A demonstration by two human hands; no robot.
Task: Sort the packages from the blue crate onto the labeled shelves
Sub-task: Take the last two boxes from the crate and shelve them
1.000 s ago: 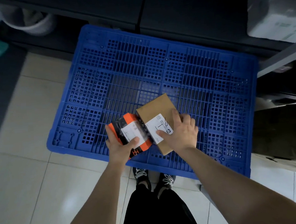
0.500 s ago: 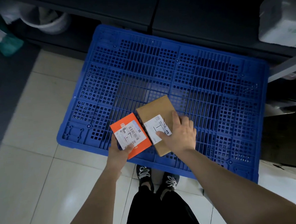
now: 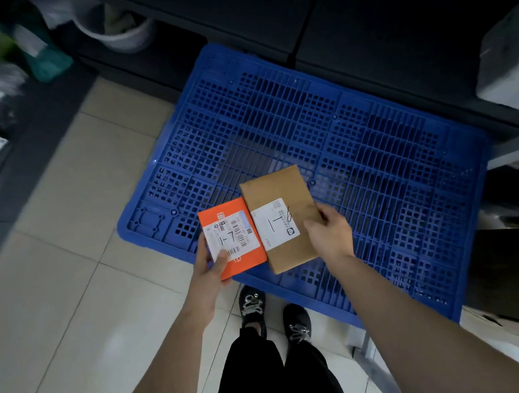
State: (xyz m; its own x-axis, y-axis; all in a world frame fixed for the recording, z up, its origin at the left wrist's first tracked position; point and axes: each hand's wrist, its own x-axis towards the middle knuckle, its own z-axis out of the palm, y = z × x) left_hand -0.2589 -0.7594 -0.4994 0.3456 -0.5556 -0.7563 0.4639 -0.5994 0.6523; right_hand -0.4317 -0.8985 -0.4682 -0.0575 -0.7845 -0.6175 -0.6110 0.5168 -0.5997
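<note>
A flat blue plastic crate (image 3: 357, 165) with a grid surface lies on the tiled floor in front of me. My left hand (image 3: 209, 272) grips an orange box (image 3: 244, 260) with a white barcode label, thumb on the label. Right beside it, my right hand (image 3: 328, 236) holds a brown cardboard package (image 3: 282, 185) by its right edge; a white label with handwriting faces up. Both packages are lifted over the crate's near left edge, label sides up, edges touching.
Dark shelving (image 3: 363, 35) runs behind the crate. A white wrapped parcel (image 3: 507, 65) sits on a shelf at the right, above a grey shelf rail (image 3: 513, 151). A white bucket (image 3: 117, 31) and bags (image 3: 3, 60) lie at the far left. My shoes (image 3: 272, 315) stand below.
The orange box has been turned label up and both packages lifted off the crate. My right hand shifted from pressing the top of the brown package to gripping its right edge.
</note>
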